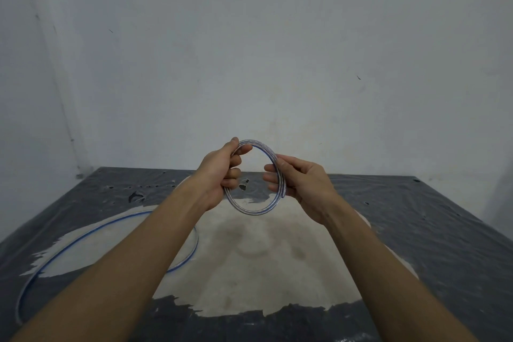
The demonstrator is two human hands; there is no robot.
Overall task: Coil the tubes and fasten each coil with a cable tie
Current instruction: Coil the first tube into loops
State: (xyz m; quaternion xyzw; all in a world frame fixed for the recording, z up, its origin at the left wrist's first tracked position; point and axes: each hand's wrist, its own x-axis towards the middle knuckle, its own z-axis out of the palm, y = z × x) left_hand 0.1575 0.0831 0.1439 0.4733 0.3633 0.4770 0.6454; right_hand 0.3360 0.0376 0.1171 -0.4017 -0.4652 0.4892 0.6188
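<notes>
Coil of clear, blue-striped plastic tube (pixel 251 212), between the hands, seems light and springy; left hand (pixel 220 172) grips one side, right hand (pixel 304 183) pinches beside the free end opposite.

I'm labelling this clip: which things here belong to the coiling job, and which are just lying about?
Job in hand:
coiled tube, held up by the left hand and the right hand
loose tube, lying uncoiled at the left

Just there:
worn dark table cover
wall
</notes>
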